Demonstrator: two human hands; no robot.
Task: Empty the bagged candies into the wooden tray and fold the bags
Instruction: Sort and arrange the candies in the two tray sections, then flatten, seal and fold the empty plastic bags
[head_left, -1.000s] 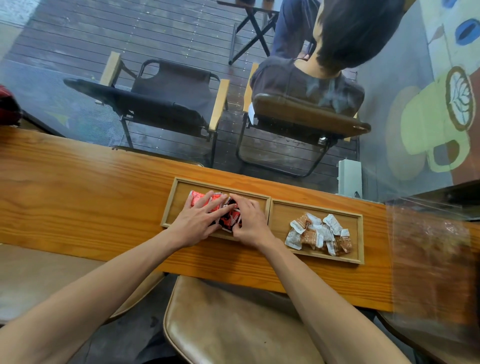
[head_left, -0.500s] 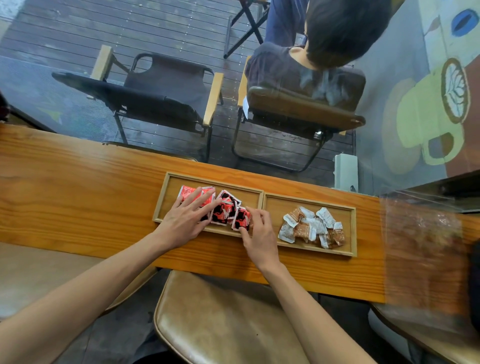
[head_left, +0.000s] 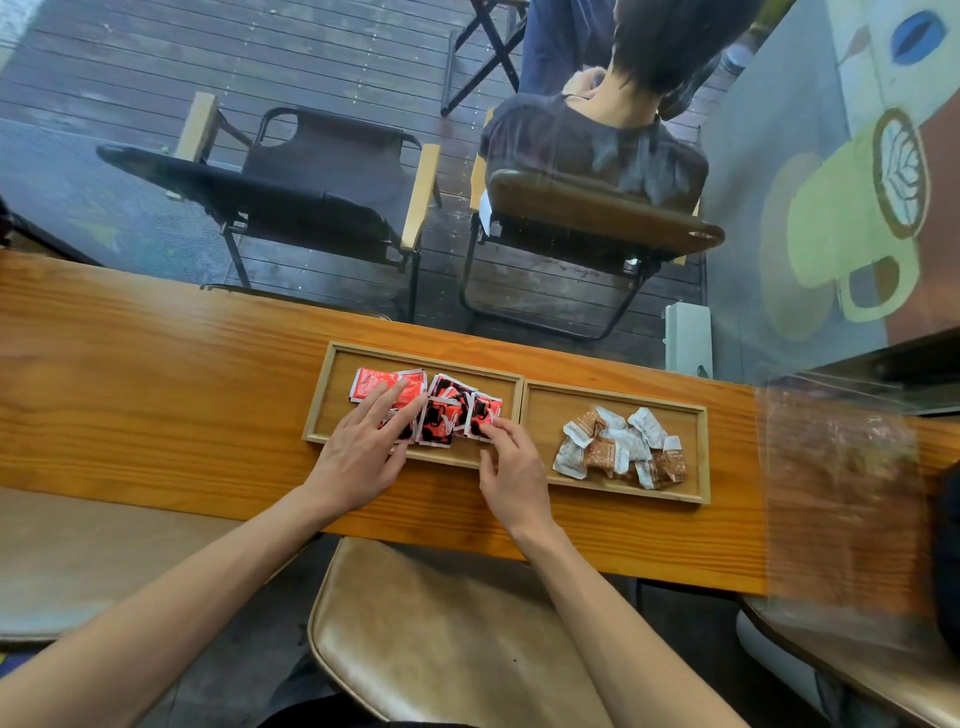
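Note:
A two-compartment wooden tray (head_left: 522, 387) lies on a long wooden counter. Its left compartment holds several red and black candy packets (head_left: 447, 410); the right one holds a heap of white and brown wrapped candies (head_left: 621, 447). My left hand (head_left: 363, 447) rests flat with spread fingers on the red packets at the left. My right hand (head_left: 511, 475) sits at the tray's near rim, its fingertips touching the rightmost red and black packet. A clear plastic bag (head_left: 841, 483) lies blurred on the counter at the right.
The wooden counter (head_left: 156, 395) stands against a glass pane. Beyond the glass are a black folding chair (head_left: 311, 197) and a seated person (head_left: 613, 135). A brown stool seat (head_left: 441, 634) is below the counter. A white box (head_left: 688, 338) stands behind the tray.
My hands drew apart across the left compartment, spreading the red packets out. My right hand slid right and back to the tray's near rim.

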